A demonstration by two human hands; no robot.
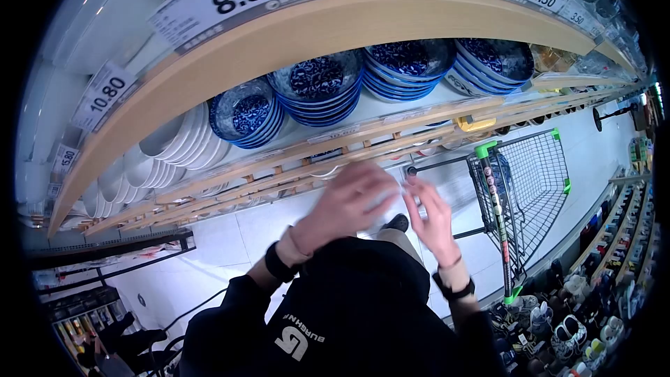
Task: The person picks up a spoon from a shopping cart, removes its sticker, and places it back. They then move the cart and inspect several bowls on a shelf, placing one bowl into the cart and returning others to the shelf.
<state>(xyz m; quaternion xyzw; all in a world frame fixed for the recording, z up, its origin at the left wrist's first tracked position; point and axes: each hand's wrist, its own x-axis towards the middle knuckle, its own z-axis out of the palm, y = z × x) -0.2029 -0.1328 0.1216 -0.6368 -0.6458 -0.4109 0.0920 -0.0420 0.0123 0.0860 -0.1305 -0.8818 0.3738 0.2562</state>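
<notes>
Your left hand is blurry but looks loosely open and empty; your right hand is open and empty too. The blue bowls sit on the shelf, on the far side, past both.

Both your forearms reach forward past the white logo on your black top, elbows bent, and your hands are raised close together. Your left hand is beyond the logo and slightly to its right, angled inward, with thumb and forefinger parted; it is blurred, so how far the other fingers curl is hard to tell. Your right hand is beyond the logo and farther to its right, fingers pointing away from you and slightly bent, tips near those of the left. Both hands look empty. Each wrist carries a beige band nearer the hand and a black band nearer the sleeve.
</notes>
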